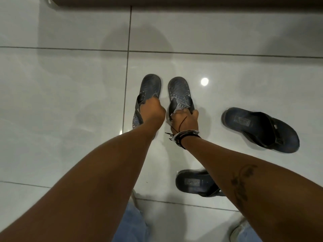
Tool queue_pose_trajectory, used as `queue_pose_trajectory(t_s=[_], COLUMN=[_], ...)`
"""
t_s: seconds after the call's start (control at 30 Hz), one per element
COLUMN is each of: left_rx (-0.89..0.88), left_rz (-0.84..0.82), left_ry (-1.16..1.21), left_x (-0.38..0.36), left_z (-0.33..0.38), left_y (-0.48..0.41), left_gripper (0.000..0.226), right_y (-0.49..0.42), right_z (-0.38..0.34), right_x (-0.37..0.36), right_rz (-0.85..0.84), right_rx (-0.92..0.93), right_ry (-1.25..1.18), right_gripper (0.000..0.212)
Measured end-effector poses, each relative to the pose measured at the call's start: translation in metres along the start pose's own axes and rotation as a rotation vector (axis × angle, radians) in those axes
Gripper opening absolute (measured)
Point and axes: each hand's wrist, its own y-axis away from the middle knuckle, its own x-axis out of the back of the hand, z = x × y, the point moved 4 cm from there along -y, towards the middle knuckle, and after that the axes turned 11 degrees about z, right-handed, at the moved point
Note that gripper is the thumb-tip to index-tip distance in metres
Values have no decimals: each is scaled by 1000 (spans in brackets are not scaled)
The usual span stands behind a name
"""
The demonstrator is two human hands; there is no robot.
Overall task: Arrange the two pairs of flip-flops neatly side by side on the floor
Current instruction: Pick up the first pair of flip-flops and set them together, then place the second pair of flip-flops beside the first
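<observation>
Head view: four flip-flops; each hand's fingers grip one patterned flip-flop (151, 86), two dark ones (258, 128) loose.

Patterned pair (164, 95) side by side centre floor (70, 84); dark pair (260, 129) apart, to right.

- Floor (70, 102): glossy pale tiles, dark grout lines, one round light reflection (204, 81).
- Dark brown edge (174, 1): runs along top of view.
- Light blue denim (132, 224): at bottom centre, partly out of view.
</observation>
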Motion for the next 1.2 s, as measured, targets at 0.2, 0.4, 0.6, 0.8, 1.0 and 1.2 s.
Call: queue_pose_trajectory(t_s=[0.2, 0.4, 0.6, 0.8, 1.0, 1.2], left_rx=[103, 63, 128, 527, 683, 658], left_rz=[-1, -47, 189, -238, -709, -580], left_ry=[135, 144, 133, 289, 343, 25], left_x=[-3, 1, 18, -33, -103, -107], left_z=[3, -1, 13, 45, 107, 125], left_y=[-5, 1, 64, 177, 286, 284], left_gripper=[20, 26, 51, 54, 57, 51], right_y=[-6, -3, 27, 65, 106, 97], right_z=[-1, -4, 52, 184, 264, 290], right_x=[4, 8, 33, 51, 34, 24], right_rz=[58, 58, 61, -175, -292, -364], right_rx=[63, 73, -24, 62, 116, 409], right_ry=[-3, -41, -202, 274, 607, 729], right_gripper=[27, 26, 32, 41, 33, 41])
